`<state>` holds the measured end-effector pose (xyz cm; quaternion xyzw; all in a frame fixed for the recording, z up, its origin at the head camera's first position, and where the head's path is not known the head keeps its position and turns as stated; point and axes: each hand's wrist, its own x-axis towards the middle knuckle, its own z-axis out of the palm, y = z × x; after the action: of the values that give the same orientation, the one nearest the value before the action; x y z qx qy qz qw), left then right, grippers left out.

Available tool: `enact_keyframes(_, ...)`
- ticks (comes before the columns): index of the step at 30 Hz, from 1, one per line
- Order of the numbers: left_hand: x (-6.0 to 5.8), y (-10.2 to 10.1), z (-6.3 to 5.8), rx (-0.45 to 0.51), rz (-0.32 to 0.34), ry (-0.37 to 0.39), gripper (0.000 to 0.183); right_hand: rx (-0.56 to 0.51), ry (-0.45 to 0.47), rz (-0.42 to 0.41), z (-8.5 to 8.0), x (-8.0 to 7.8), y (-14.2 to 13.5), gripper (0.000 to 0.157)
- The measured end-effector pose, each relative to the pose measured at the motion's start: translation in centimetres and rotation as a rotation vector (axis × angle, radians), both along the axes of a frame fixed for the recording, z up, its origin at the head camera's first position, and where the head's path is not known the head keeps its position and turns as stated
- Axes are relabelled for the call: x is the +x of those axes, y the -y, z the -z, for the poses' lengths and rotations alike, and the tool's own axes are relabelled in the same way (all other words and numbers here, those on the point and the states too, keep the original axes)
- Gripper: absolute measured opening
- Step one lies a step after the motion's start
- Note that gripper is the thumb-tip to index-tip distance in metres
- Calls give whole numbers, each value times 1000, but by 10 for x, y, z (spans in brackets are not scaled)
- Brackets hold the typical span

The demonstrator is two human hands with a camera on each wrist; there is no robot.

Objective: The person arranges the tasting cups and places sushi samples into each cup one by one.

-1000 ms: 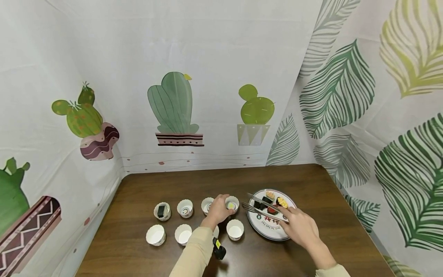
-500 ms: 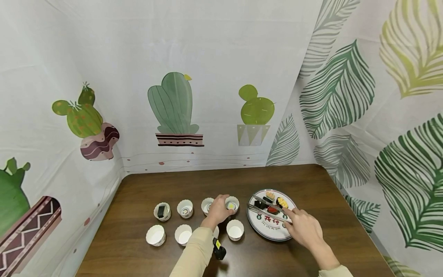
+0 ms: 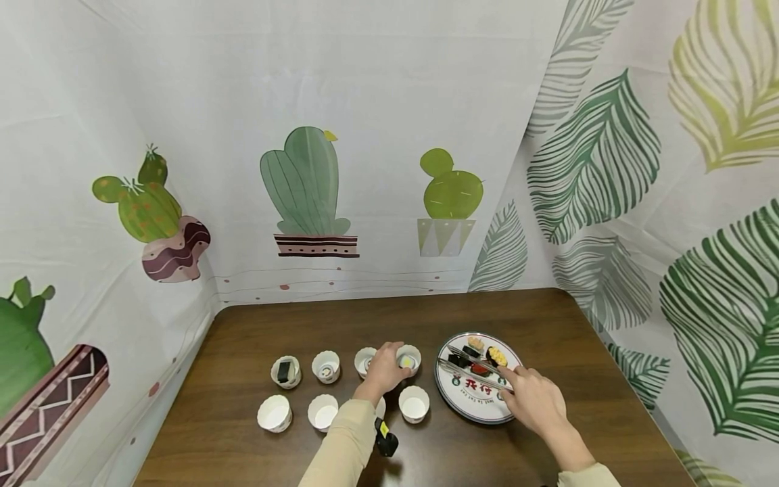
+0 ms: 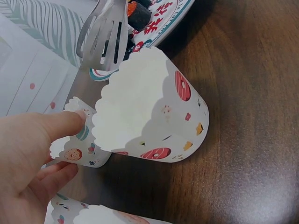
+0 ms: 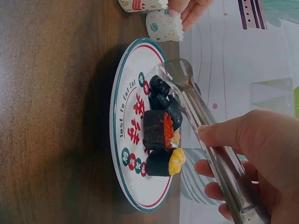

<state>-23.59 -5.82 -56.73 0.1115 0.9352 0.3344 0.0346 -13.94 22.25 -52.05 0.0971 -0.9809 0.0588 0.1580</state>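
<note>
My left hand [image 3: 383, 370] pinches the rim of a white patterned paper baking cup [image 4: 79, 151] in the back row, thumb on one side and fingers on the other. In the head view a small yellow-green square [image 3: 406, 363] shows inside that cup. My right hand [image 3: 537, 400] grips metal serving tongs [image 5: 197, 106], whose parted tips reach over the far-left part of a round plate [image 5: 122, 88]. Around the tips lie black seaweed-wrapped pieces [image 5: 160, 85]. Beside them sit an orange roe sushi [image 5: 156, 129] and a yellow-topped sushi [image 5: 161, 162].
Several more paper cups stand in two rows on the brown table [image 3: 243, 338]. The back-left cup [image 3: 285, 373] holds a black-banded sushi piece. Another cup [image 3: 414, 404] stands at the front right, near the plate. A black device [image 3: 386, 439] is at my left wrist.
The tongs have shifted right, from near the held cup to over the plate, and their tips are closer together. My left hand stays on the cup.
</note>
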Motion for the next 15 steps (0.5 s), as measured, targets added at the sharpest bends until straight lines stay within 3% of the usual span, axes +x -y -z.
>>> enact_keyframes(15, 1, 0, -1, -13, -6, -3, 60, 14, -29, -20, 1, 6, -1, 35)
